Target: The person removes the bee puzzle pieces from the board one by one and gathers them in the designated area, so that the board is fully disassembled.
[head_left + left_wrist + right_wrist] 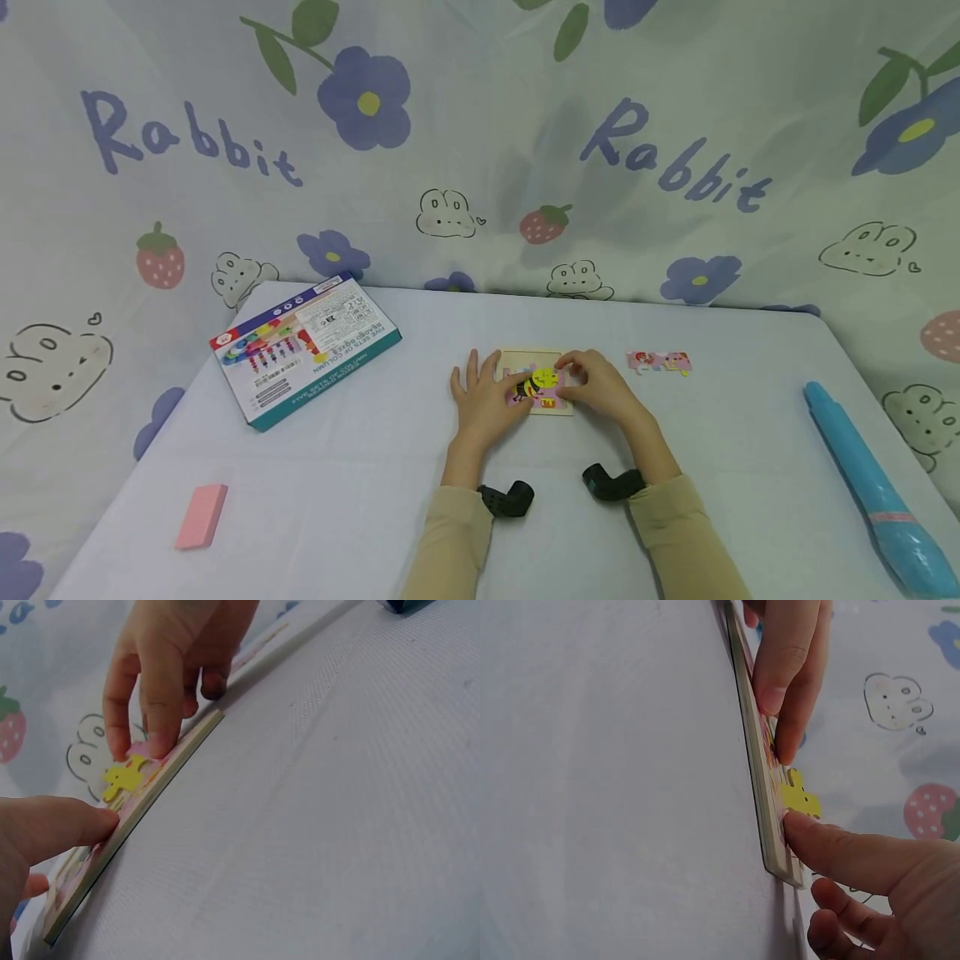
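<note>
A small wooden puzzle tray [551, 411] with a pink picture and a yellow-and-black bee lies mid-table. My left hand [483, 407] lies over its left side with fingers spread, thumb and index fingertip touching the picture. At the right side, my right hand [603, 387] pinches a yellow-and-pink puzzle piece [801, 799] between thumb and index finger. That piece tilts up from the tray in the right wrist view. In the left wrist view the tray's edge [135, 827] sits flat on the cloth. The right fingertips hide part of the piece.
Several joined or adjacent puzzle pieces [660, 361] lie right of the tray. A printed toy box [307, 350] stands at the back left, a pink block [202, 517] at the front left. A long blue wrapped object [862, 475] lies along the right edge.
</note>
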{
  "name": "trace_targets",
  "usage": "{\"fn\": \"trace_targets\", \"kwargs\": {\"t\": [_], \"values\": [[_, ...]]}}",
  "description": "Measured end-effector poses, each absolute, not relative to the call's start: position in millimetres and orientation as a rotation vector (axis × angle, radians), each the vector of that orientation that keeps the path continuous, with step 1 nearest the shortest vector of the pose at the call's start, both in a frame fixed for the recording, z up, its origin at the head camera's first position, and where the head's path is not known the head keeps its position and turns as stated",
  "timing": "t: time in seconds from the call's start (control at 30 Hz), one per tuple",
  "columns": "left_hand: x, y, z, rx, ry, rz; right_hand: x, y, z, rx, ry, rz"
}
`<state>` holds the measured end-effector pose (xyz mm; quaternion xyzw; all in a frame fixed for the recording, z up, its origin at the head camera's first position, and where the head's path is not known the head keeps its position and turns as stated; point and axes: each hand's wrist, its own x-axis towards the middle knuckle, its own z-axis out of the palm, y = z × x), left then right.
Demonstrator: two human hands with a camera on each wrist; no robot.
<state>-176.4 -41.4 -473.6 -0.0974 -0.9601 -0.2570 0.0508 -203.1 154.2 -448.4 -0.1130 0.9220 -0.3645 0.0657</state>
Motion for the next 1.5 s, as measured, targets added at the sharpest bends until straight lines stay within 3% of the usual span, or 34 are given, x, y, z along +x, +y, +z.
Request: {"fn": "trace_targets", "kwargs": {"t": [0.57,1.5], "values": [[-176.9,-41.2,-474.0,-0.291,-2.915,-0.791,-202.7,158.2,-444.7,-0.213,2.754,-1.33],[-176.6,-41.7,-473.9,-0.289,-2.91,-0.829,-194.0,219.7,-438.1,0.006,2.725,-1.46]]}}
